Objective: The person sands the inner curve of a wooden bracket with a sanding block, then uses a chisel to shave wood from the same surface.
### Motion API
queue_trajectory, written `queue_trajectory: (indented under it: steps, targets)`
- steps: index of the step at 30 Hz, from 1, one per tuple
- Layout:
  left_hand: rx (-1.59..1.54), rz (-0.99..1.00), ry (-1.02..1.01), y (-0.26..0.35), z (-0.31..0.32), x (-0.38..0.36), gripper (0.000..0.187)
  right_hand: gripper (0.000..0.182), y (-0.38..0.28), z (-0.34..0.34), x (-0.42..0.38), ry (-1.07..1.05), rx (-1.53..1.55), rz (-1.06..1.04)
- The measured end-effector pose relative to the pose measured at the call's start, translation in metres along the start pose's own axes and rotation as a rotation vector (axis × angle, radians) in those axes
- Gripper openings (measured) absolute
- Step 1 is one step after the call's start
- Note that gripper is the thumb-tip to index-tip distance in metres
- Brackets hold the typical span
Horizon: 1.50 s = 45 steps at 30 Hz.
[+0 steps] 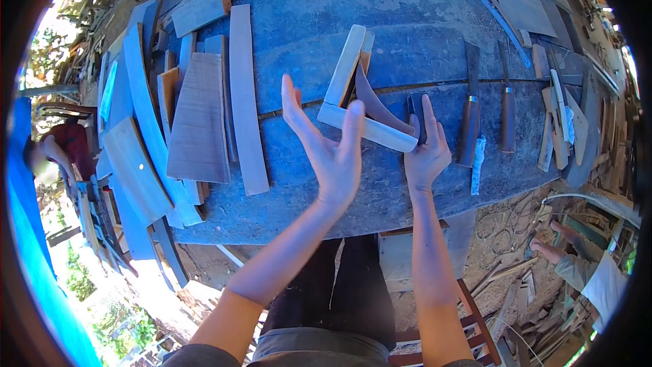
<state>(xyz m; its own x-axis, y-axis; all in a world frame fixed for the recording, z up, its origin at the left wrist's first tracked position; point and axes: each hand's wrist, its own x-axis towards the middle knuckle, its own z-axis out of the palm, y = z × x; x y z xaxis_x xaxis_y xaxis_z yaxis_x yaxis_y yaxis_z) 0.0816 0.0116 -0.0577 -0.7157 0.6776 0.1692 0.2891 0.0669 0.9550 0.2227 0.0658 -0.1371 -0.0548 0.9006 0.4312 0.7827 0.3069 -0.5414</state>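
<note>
My left hand (333,156) is open, fingers spread, its thumb overlapping the near bar of an angled wooden assembly (370,126). That assembly has two pale-edged bars joined at a corner, with a curved brown wooden piece (373,105) across the inside. My right hand (426,156) is at the right end of the near bar. Its fingers point forward, and a small dark flat piece (415,103) shows between its thumb and fingers. To the right, two wooden-handled tools with dark blades, a nearer one (470,122) and a farther one (508,119), lie on the table.
Several boards and curved wooden pieces (204,115) cover the left of the blue worn table (299,211). More thin strips and offcuts (560,115) lie at the right. Another person (577,265) is at the lower right, among wood scraps. A slatted chair (479,323) stands beside my legs.
</note>
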Motion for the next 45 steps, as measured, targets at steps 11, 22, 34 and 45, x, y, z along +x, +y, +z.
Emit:
queue_trajectory:
  steps: [11,22,34,45]
  targets:
    - [-0.249,-0.301,-0.133,0.022,-0.014,0.041,0.092,0.045,0.005,0.0,-0.002,-0.009,0.01,-0.028]
    - [-0.397,-0.405,0.029,0.001,0.007,0.0,0.079,0.04,-0.005,-0.007,0.03,-0.011,0.301,0.03]
    - [-0.434,-0.327,-0.153,-0.016,0.001,-0.005,0.075,0.033,-0.105,-0.03,0.099,-0.239,0.049,-0.389]
    - [-0.491,-0.314,-0.157,-0.02,0.004,-0.001,0.07,0.035,-0.102,-0.049,0.111,-0.518,0.156,-0.553]
